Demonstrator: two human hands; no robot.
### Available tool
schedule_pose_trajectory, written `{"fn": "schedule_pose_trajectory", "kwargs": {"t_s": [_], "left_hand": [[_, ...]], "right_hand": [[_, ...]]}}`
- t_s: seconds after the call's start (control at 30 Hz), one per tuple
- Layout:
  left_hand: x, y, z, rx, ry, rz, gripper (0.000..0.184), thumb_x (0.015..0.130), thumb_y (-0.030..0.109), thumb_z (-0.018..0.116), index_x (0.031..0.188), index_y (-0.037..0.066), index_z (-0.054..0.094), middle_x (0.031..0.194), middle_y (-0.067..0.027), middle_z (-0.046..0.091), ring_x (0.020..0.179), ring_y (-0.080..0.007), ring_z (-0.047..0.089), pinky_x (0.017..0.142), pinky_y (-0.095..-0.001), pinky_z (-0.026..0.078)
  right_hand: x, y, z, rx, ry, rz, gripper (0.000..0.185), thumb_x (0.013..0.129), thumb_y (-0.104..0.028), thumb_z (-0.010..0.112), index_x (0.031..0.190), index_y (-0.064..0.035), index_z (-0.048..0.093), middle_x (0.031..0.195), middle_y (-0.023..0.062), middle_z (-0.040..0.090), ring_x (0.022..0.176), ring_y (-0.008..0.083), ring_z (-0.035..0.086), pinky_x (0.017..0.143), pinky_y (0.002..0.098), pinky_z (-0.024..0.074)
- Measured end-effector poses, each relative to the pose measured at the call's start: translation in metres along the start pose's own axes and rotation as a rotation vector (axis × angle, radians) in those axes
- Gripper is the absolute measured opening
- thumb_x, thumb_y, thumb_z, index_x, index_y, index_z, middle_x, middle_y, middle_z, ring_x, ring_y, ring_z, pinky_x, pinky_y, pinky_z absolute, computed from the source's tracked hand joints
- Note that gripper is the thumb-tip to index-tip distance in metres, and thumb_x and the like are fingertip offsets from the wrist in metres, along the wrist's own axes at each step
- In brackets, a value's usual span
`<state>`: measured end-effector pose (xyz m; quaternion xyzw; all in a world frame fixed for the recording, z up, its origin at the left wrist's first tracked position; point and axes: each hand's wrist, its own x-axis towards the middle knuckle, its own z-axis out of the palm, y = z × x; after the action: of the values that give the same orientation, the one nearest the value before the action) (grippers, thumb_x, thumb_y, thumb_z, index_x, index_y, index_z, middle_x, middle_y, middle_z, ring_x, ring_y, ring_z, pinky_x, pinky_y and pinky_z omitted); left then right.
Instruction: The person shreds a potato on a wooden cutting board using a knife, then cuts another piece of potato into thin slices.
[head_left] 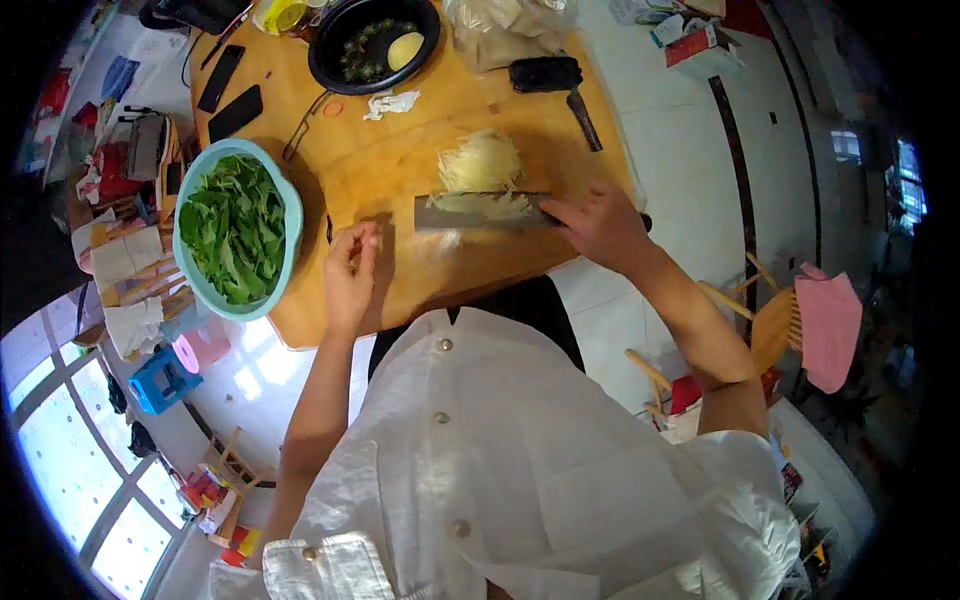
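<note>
My right hand [598,228] is wrapped round the handle of a kitchen knife [430,214], whose broad blade lies flat and level above the table near its front edge. Pale shreds, like cut potato, lie across the blade. Just beyond it sits a heap of the same shreds [480,162]. To the left of the blade, apart from it, my left hand [350,272] is held with its fingers curled together; nothing shows in them. A light-blue basin [292,215] full of green leaves [235,230] stands left of that hand.
At the back of the wooden table [350,190] are a black bowl [318,68] with a pale round piece and dark green bits, and a plastic bag [505,35]. Two phones [235,112] lie at the left. A black-handled object [583,120] lies at the right.
</note>
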<state>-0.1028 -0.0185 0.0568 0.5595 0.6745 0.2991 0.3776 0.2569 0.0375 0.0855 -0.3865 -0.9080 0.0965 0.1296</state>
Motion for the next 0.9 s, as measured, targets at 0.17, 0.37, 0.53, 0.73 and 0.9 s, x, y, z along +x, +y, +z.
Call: {"fn": "schedule_pose_trajectory", "kwargs": {"t_s": [0.17, 0.37, 0.53, 0.73, 0.9], "left_hand": [[0.027, 0.063, 0.009, 0.248, -0.227, 0.395, 0.044, 0.09, 0.03, 0.056, 0.129, 0.01, 0.054, 0.141, -0.0171, 0.041, 0.129, -0.0369, 0.037, 0.106, -0.0463, 0.03], [0.016, 0.091, 0.057, 0.523, -0.691, 0.514, 0.063, 0.084, 0.047, 0.06, 0.139, 0.022, 0.044, 0.157, -0.0158, 0.004, 0.143, -0.0409, -0.001, 0.112, -0.057, 0.009], [0.017, 0.103, 0.102, 0.572, -0.564, 0.572, 0.067, 0.082, 0.056, 0.059, 0.139, 0.025, 0.044, 0.156, -0.0158, 0.007, 0.143, -0.0416, 0.003, 0.108, -0.0646, 0.011], [0.032, 0.092, 0.108, 0.637, -0.473, 0.494, 0.065, 0.083, 0.06, 0.054, 0.14, 0.03, 0.043, 0.157, -0.0137, 0.005, 0.143, -0.0403, 0.001, 0.109, -0.064, 0.006], [0.058, 0.062, 0.095, 0.677, -0.511, 0.506, 0.065, 0.084, 0.064, 0.049, 0.141, 0.034, 0.041, 0.158, -0.012, 0.002, 0.144, -0.0386, -0.001, 0.11, -0.0619, -0.001]], "right_hand": [[-0.015, 0.006, 0.009, -0.128, 0.184, -0.082, 0.017, 0.067, -0.008, 0.064, 0.081, -0.0132, 0.058, 0.065, 0.0004, 0.054, 0.061, 0.0188, 0.054, 0.068, 0.034, 0.04], [-0.018, 0.01, 0.027, -0.202, 0.278, -0.099, 0.007, 0.074, -0.014, 0.06, 0.079, -0.015, 0.055, 0.061, -0.0014, 0.05, 0.063, 0.015, 0.055, 0.074, 0.0334, 0.0396], [-0.012, 0.003, 0.029, -0.229, 0.268, -0.051, 0.006, 0.075, -0.017, 0.059, 0.077, -0.0157, 0.053, 0.061, -0.0012, 0.05, 0.064, 0.0148, 0.055, 0.073, 0.0342, 0.0392], [-0.026, 0.003, 0.028, -0.258, 0.289, 0.01, 0.008, 0.073, -0.016, 0.06, 0.073, -0.0162, 0.052, 0.061, -0.0016, 0.05, 0.063, 0.0143, 0.056, 0.073, 0.0339, 0.0384], [-0.041, 0.006, 0.018, -0.238, 0.27, 0.084, 0.01, 0.07, -0.012, 0.063, 0.075, -0.016, 0.055, 0.064, -0.0024, 0.055, 0.067, 0.0135, 0.058, 0.071, 0.0339, 0.0376]]}}
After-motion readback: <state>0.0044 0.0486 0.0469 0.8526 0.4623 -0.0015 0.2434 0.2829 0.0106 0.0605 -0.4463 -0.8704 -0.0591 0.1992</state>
